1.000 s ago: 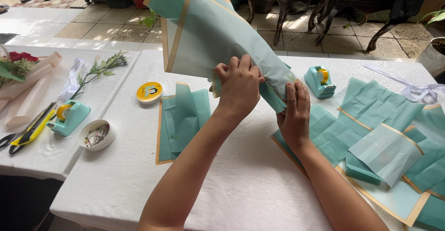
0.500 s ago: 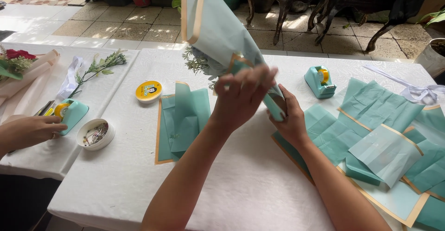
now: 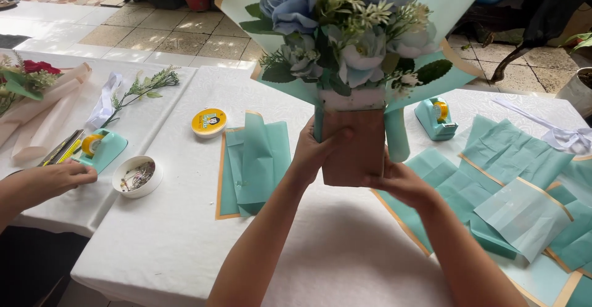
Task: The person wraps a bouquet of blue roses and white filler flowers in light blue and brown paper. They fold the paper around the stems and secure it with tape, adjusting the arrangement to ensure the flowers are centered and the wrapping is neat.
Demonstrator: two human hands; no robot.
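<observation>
Blue artificial-flower bouquet point(image 3: 345, 42), wrapped in teal paper with a tan border, stands upright above the white-clothed table point(image 3: 185, 245), held up in front of the camera. Its base is a brown rectangular paper-covered block point(image 3: 354, 150). The left hand point(image 3: 317, 150) grips the block's left side, fingers curled around the front edge and thumb pressed on the face. The right hand point(image 3: 401, 180) cups the block's lower right corner from beneath, fingers closed against it.

On the table just left of the hands lies a folded stack of teal sheets with a tan edge point(image 3: 253, 162); beside it sits a round yellow tin point(image 3: 209, 122). To the right, more teal sheets point(image 3: 518, 184) lie spread and overlapping, with a teal tape dispenser point(image 3: 435, 118) behind them.

At the far left another person's hand point(image 3: 58, 177) rests on a neighbouring table, near a second teal tape dispenser point(image 3: 100, 148) and a small white bowl of pins point(image 3: 137, 176).
</observation>
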